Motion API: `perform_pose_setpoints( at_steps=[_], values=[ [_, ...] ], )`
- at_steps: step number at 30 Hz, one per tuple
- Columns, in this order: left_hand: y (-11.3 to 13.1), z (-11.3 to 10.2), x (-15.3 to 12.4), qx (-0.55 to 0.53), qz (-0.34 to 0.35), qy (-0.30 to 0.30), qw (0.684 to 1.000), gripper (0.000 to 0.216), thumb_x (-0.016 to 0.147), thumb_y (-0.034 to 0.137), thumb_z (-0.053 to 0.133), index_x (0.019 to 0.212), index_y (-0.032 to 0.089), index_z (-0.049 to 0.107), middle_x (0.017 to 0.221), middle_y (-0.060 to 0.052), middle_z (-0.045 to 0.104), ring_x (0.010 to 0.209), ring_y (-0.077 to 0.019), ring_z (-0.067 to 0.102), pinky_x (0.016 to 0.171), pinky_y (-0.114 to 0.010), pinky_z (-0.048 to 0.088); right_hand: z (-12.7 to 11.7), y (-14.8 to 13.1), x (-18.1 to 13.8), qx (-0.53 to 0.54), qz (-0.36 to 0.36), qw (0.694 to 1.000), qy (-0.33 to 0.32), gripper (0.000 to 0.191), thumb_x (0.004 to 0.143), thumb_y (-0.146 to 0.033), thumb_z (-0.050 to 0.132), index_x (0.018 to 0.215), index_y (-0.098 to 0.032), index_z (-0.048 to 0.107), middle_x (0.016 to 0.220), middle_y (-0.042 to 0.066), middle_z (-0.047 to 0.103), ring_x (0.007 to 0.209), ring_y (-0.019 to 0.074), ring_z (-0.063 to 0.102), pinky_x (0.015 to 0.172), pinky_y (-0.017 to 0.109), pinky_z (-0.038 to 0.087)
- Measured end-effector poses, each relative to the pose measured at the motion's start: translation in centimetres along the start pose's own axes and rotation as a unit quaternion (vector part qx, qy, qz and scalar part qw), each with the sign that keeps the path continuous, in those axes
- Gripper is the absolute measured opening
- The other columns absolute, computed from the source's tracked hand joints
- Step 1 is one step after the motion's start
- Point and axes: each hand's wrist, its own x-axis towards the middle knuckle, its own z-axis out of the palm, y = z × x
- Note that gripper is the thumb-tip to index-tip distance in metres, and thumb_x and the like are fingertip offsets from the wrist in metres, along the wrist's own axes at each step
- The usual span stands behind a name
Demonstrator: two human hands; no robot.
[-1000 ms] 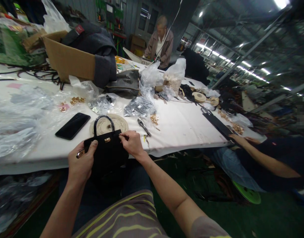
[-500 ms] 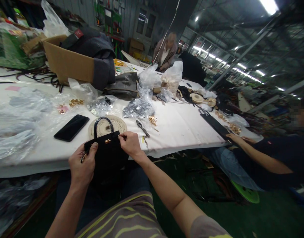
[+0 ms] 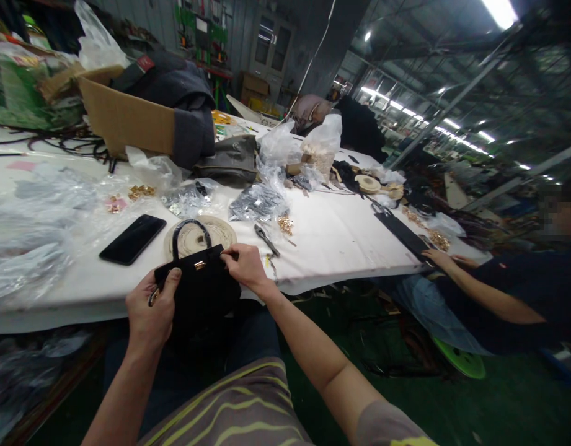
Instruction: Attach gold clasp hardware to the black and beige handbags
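A black handbag [image 3: 204, 291] with a gold clasp and one arched handle rests against the table's front edge, above my lap. My left hand [image 3: 154, 303] grips its left top corner, thumb on the front; a ring-like metal piece shows by the fingers. At the bag's right top corner, my right hand [image 3: 243, 263] pinches the edge between thumb and fingertips. Whether a small part sits in that pinch is hidden. Behind the handle lies a roll of beige tape [image 3: 224, 234]. A black phone [image 3: 133, 239] is left of the bag, and dark pliers [image 3: 266, 240] lie to the right.
Gold hardware pieces [image 3: 285, 225] and plastic bags [image 3: 257, 201] lie on the white table [image 3: 331, 238]. A cardboard box [image 3: 127, 118] of dark cloth stands at back left. At right, a co-worker's hand [image 3: 438, 259] touches a black bag piece [image 3: 399, 234]. Another person [image 3: 310, 111] bends over behind.
The person at the back has bent down low over the table. My hands keep their grips on the handbag, and the view has shifted slightly.
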Motion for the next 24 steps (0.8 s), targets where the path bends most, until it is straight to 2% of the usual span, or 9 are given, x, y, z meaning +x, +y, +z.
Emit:
perform_pose_setpoints(
  at_steps=[2, 5, 11, 20, 24],
  values=[
    [-0.2, 0.0, 0.2, -0.038, -0.018, 0.011, 0.999, 0.044, 0.074, 0.051, 0.097, 0.103, 0.021, 0.084, 0.088, -0.001, 0.078, 0.075, -0.0167, 0.069, 0.073, -0.027, 0.060, 0.4, 0.5, -0.4, 0.056, 0.024, 0.998, 0.028, 0.008, 0.101, -0.020, 0.076, 0.096, -0.021, 0.082, 0.086, 0.002, 0.082, 0.081, 0.0194, 0.080, 0.081, 0.027, 0.059],
    [-0.2, 0.1, 0.4, -0.067, -0.048, 0.031, 0.996, 0.048, 0.068, 0.048, 0.101, 0.103, 0.019, 0.085, 0.092, -0.002, 0.080, 0.077, -0.0158, 0.070, 0.077, -0.027, 0.062, 0.9, 0.8, -0.8, 0.082, 0.022, 0.995, 0.050, 0.007, 0.102, -0.022, 0.075, 0.100, -0.020, 0.082, 0.086, 0.002, 0.082, 0.083, 0.0199, 0.080, 0.084, 0.028, 0.060],
    [-0.5, 0.2, 0.5, -0.051, -0.025, 0.035, 0.998, 0.045, 0.072, 0.049, 0.099, 0.102, 0.019, 0.084, 0.089, -0.001, 0.080, 0.074, -0.0151, 0.068, 0.072, -0.026, 0.060, 1.0, 0.2, -0.4, -0.006, -0.038, 0.999, 0.026, 0.008, 0.101, -0.018, 0.077, 0.099, -0.022, 0.083, 0.100, 0.006, 0.084, 0.100, 0.0232, 0.080, 0.097, 0.031, 0.058],
    [-0.5, 1.0, -1.1, 0.016, 0.037, 0.056, 0.998, 0.038, 0.085, 0.055, 0.090, 0.098, 0.020, 0.083, 0.079, 0.002, 0.072, 0.065, -0.0144, 0.058, 0.060, -0.026, 0.047, 0.6, -0.8, 0.4, -0.099, -0.049, 0.994, -0.020, 0.011, 0.098, -0.014, 0.078, 0.092, -0.021, 0.083, 0.102, 0.008, 0.085, 0.099, 0.0248, 0.079, 0.091, 0.032, 0.057],
    [0.0, 0.8, -1.6, 0.069, 0.071, 0.037, 0.994, 0.039, 0.091, 0.055, 0.084, 0.108, 0.019, 0.084, 0.086, 0.000, 0.076, 0.070, -0.0171, 0.063, 0.067, -0.028, 0.049, 0.8, -1.4, 1.0, -0.146, -0.043, 0.987, -0.041, 0.013, 0.097, -0.013, 0.076, 0.091, -0.022, 0.084, 0.099, 0.009, 0.084, 0.097, 0.0267, 0.078, 0.088, 0.033, 0.057]
  ],
)
